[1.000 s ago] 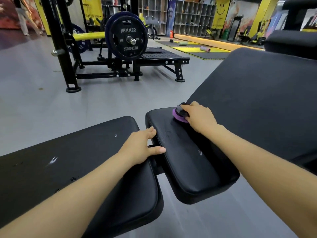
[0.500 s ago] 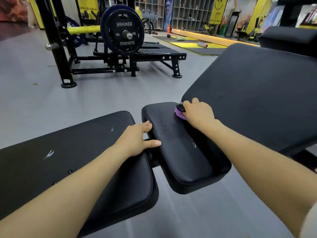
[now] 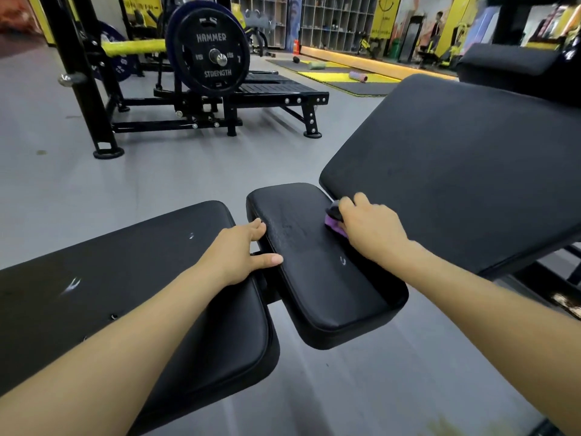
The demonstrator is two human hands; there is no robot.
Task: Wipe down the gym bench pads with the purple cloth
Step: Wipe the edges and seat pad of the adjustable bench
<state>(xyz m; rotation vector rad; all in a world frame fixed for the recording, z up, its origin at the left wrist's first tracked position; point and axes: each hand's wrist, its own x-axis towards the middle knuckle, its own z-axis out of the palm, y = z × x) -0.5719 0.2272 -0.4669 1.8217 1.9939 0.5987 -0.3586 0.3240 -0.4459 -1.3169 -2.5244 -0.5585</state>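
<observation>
We are wiping the small seat pad [image 3: 323, 265] of a gym bench with a purple cloth [image 3: 335, 227].

Our right hand [image 3: 371, 229] curls its fingers round the bunched cloth and presses it onto the far right corner of the seat pad, just beside the lower edge of the tilted back pad [image 3: 465, 165] — a dark part of the cloth shows at the fingertips. Our left hand [image 3: 240, 254] lies relaxed, fingers straight, across the gap between the long flat pad [image 3: 125, 278] and the seat pad, thumb touching the seat pad's edge and holding nothing. Behind, on the grey floor [image 3: 157, 177], stands a machine with a Hammer Strength weight plate [image 3: 211, 53].
</observation>
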